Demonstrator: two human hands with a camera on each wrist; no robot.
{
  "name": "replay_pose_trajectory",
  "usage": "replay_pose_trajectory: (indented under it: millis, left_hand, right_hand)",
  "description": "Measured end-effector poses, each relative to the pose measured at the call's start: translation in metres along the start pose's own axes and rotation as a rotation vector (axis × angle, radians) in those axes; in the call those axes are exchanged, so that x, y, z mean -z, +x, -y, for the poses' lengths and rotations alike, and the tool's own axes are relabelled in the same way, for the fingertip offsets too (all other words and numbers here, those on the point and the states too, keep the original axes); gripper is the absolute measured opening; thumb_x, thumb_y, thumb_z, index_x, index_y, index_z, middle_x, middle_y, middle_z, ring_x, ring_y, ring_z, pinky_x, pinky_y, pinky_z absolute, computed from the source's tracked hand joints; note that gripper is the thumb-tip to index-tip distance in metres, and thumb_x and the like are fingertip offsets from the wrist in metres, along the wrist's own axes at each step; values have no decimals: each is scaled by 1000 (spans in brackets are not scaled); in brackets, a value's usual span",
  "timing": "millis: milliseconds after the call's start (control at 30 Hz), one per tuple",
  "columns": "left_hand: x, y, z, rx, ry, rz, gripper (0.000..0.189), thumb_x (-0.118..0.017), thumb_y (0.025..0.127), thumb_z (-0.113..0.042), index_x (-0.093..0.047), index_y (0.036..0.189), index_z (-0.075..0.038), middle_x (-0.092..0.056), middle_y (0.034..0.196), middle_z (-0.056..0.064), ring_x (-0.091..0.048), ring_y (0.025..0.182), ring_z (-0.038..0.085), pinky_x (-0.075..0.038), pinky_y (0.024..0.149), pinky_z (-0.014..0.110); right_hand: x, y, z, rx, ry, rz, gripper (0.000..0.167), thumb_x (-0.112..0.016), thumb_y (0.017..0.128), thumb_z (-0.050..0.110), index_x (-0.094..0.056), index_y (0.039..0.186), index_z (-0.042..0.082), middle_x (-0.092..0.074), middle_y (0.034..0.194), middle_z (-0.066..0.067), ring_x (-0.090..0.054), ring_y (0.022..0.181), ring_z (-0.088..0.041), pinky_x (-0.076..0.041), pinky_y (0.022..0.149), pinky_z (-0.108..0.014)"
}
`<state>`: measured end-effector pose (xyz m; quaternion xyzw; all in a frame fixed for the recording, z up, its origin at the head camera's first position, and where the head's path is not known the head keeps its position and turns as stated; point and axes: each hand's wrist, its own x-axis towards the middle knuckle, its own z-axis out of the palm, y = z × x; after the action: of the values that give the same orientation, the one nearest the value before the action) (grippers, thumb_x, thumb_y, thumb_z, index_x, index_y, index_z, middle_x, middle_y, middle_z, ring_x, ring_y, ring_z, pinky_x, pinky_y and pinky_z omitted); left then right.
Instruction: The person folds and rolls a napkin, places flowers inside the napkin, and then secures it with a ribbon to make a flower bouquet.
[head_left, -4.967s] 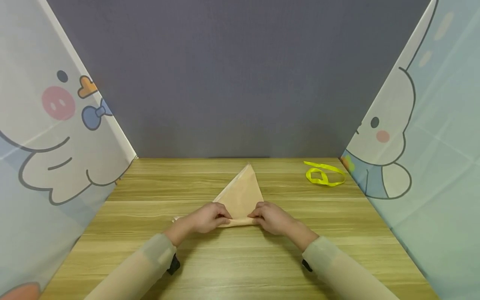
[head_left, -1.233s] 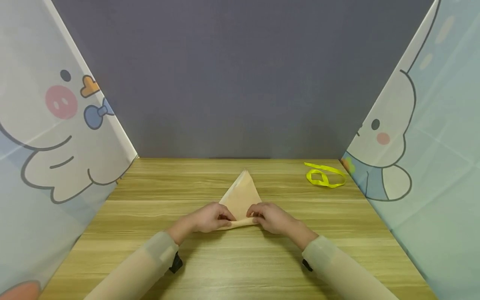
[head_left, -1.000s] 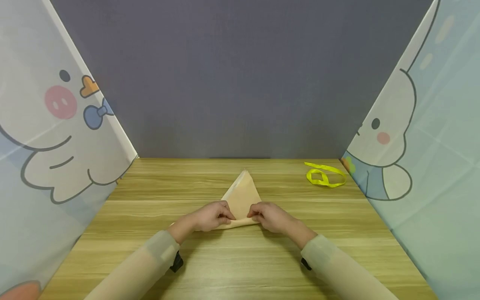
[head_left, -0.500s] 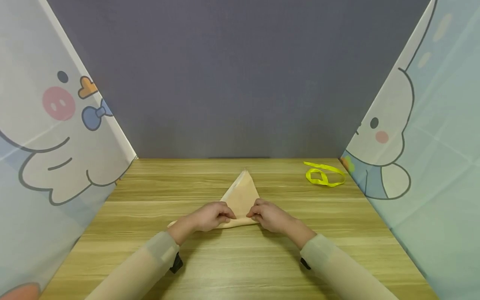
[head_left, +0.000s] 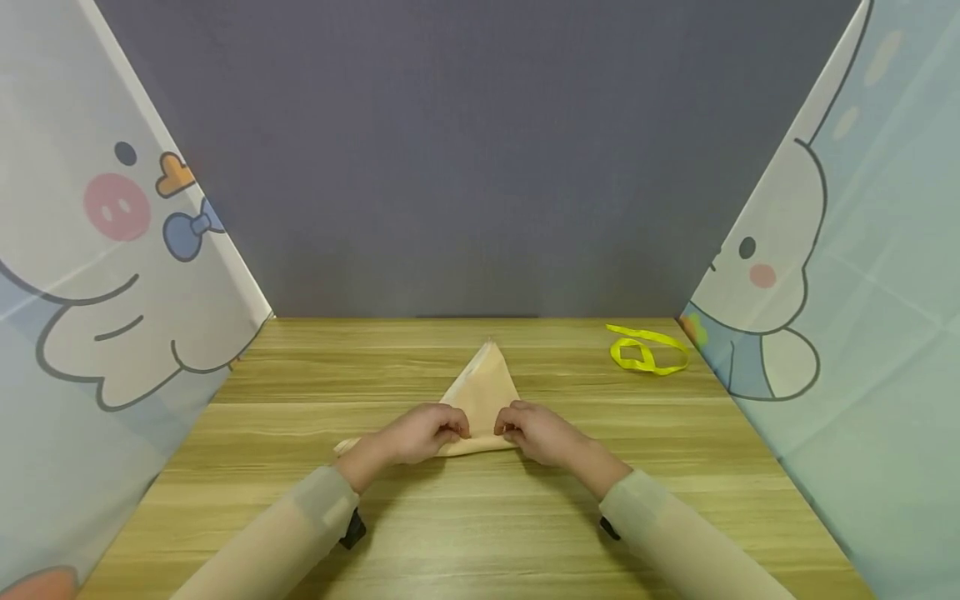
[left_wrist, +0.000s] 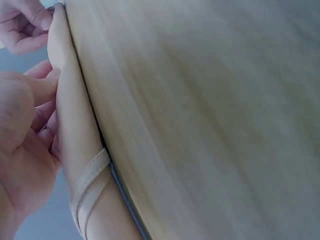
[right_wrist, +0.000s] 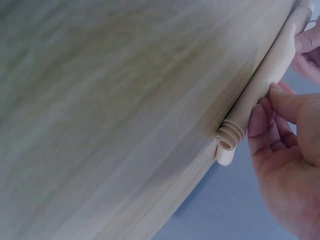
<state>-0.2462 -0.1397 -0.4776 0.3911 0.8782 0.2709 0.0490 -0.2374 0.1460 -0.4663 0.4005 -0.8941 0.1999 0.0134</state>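
Observation:
A beige cloth [head_left: 483,396], folded to a triangle with its point away from me, lies on the table, its near edge rolled up. My left hand [head_left: 423,433] pinches the roll left of the middle, and my right hand [head_left: 543,433] pinches it near its right end. The left wrist view shows the thumb of my left hand [left_wrist: 25,135] against the rolled cloth [left_wrist: 75,115], with overlapping layers further down. At the roll's end in the right wrist view, the cloth [right_wrist: 232,132] shows spiralled layers beside my right hand [right_wrist: 285,135].
A bright yellow ribbon [head_left: 648,340] lies loosely looped at the table's back right. The wood-grain table [head_left: 480,525] is bounded by a grey panel [head_left: 480,167] behind and cartoon-printed cloth walls [head_left: 862,333] at the sides.
Over five seconds the cloth's far tip has come nearer and its flat triangle has shrunk slightly. In the last second both hands have stayed at the roll, with only small finger shifts.

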Motion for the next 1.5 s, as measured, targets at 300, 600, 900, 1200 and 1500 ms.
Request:
replay_pose_trajectory:
  millis: [300, 600, 900, 1200, 1500]
  left_hand:
    - [2, -4, 1, -135, 189, -54, 16, -85, 92, -15, -88, 108, -17, -69, 101, -8, -57, 89, 4, -49, 85, 26]
    - [4, -4, -1, -92, 140, 11, 11, -83, 100, -19, -86, 110, -15, -77, 102, -7, -66, 92, 2, -55, 90, 29]
    - [6, -2, 1, 128, -164, 52, 11, -75, 105, -16, -84, 106, -10, -81, 97, -3, -62, 80, 2, -53, 73, 25]
    - [8, 3, -4, 287, -183, 34, 9, -72, 106, -12, -81, 110, -12, -80, 103, -1, -70, 95, 12, -59, 83, 37]
    - [6, 8, -9, 282, -4, -5, 7, -78, 103, -13, -84, 100, -16, -77, 94, -6, -69, 90, 14, -60, 86, 41]
  right_hand:
    - [4, -1, 1, -48, 55, 61, 17, -79, 98, 5, -83, 114, 5, -71, 104, -1, -61, 86, -7, -55, 76, -22]
    - [4, -2, 0, -56, 40, 59, 16, -80, 101, 10, -83, 116, 7, -72, 105, -2, -61, 85, -8, -54, 76, -22]
    - [5, 1, 1, -67, -14, 61, 15, -75, 103, 5, -84, 114, 9, -78, 106, -1, -72, 101, -20, -61, 91, -37]
    - [2, 6, 1, -92, -25, 44, 19, -69, 105, -1, -74, 117, 12, -77, 105, -4, -73, 107, -28, -62, 94, -45]
    - [-1, 6, 0, 14, -98, -42, 11, -76, 101, 2, -79, 100, 13, -78, 97, 2, -74, 97, -22, -62, 91, -38]
